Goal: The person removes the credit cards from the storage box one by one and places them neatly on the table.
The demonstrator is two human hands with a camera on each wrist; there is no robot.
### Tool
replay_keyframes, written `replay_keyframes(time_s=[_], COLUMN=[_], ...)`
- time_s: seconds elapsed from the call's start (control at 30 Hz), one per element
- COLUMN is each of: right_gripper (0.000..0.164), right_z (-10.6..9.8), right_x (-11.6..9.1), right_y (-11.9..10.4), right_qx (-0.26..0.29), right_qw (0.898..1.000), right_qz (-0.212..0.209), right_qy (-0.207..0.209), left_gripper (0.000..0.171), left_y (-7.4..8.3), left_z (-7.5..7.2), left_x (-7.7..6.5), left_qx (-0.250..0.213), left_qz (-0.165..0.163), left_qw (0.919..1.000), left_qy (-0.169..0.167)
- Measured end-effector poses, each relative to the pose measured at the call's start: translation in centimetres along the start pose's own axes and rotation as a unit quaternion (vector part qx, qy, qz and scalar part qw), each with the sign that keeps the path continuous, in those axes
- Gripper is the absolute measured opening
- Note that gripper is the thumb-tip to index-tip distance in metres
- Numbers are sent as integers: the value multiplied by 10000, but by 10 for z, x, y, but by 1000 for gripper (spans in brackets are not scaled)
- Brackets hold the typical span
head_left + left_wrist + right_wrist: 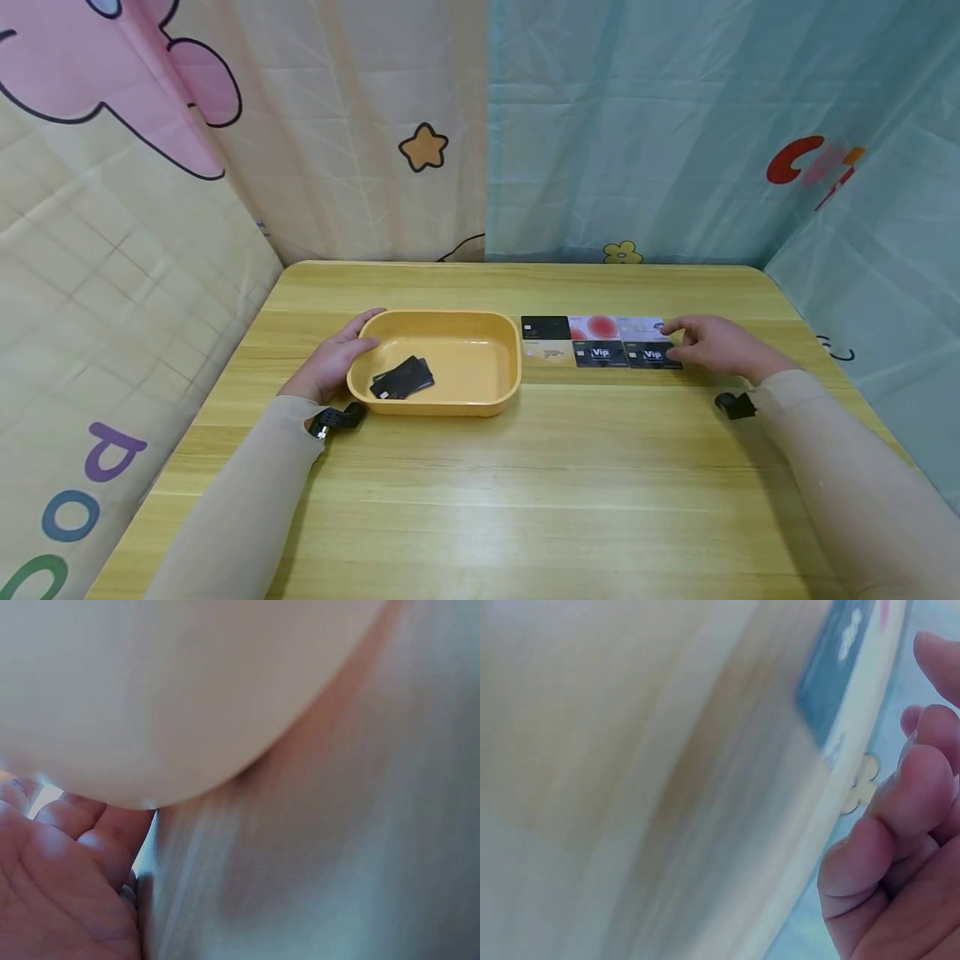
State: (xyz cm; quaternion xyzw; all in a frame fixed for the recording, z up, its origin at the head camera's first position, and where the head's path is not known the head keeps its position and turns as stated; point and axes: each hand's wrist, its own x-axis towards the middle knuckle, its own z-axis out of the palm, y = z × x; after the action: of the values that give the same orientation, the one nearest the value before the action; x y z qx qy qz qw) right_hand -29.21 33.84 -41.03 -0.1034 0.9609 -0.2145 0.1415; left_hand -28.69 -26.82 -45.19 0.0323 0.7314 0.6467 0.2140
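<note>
My left hand (335, 358) grips the left rim of a yellow plastic tub (435, 409), its thumb over the edge and its fingers along the outside wall. Two dark cards (401, 379) lie overlapped inside the tub. Right of it, several cards lie flat in two rows: a black VIP card (545, 327), a red-dotted card (600, 327), a pale card (637, 328), a gold card (547, 353) and two dark Vip cards (600, 354). At the right end of these rows, my right hand (716, 344) has index finger and thumb parted, with its other fingers loosely bent.
The wooden table (480, 492) extends toward me in front of the tub and cards. Patterned curtains (637, 150) stand behind its far edge and at both sides. A black wrist camera (735, 406) sits below my right hand.
</note>
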Motion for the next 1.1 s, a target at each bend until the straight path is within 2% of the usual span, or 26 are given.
replay_keyframes(time_s=[0.3,0.67,0.9,1.1], right_gripper=[48,44,42,42], right_z=[-1,2,5,8], right_x=[5,6,8,10], right_y=[-38,-81,-96,-103], right_qx=[-159,-91,-49,-42], right_qw=[9996,9978,9950,9939], right_qz=[-198,-658,-993,-1102], right_qy=[75,86,50,16], left_gripper=[58,57,57,56], left_y=[0,0,0,-1], left_z=[0,1,0,0], left_x=[-1,-1,-2,-1], left_qx=[206,188,163,38], left_qz=[50,78,50,89], left_qw=[9998,9998,9998,10000], left_qy=[52,88,40,-16])
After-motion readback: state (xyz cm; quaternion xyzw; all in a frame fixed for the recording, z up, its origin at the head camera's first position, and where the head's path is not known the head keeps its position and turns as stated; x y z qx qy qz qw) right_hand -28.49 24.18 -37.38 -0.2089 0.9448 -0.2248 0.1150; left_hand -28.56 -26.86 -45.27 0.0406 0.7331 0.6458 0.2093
